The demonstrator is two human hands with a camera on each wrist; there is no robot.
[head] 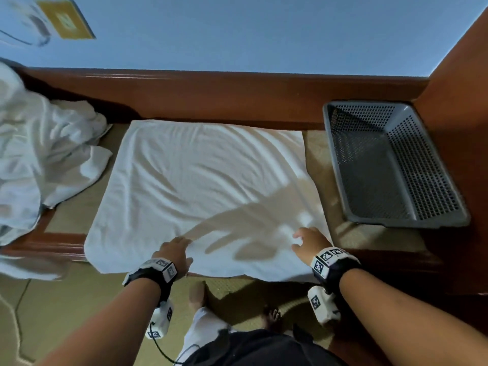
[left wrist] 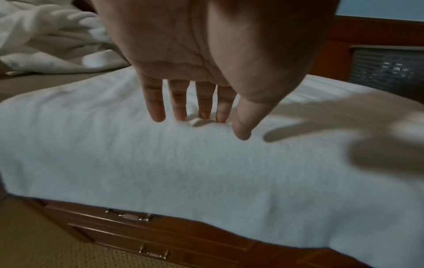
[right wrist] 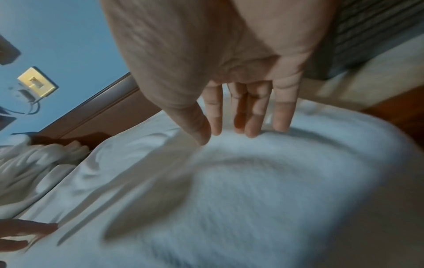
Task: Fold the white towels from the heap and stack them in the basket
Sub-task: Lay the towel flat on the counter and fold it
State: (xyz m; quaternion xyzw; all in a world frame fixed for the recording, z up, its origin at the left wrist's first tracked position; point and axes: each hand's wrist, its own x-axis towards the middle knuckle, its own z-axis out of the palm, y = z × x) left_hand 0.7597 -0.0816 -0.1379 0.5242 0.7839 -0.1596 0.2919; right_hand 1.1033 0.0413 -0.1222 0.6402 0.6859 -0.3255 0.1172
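Towel [head: 200, 186] spread flat left of the empty basket [head: 390, 165], heap [head: 39, 143] further left. Left hand [head: 175, 253] and right hand [head: 309, 243] open, fingers straight, probably pressing its near edge. Best to smooth outward, then pinch both near corners and fold evenly away.

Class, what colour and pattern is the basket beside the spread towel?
Grey basket, perforated with small holes; clearest in the head view.
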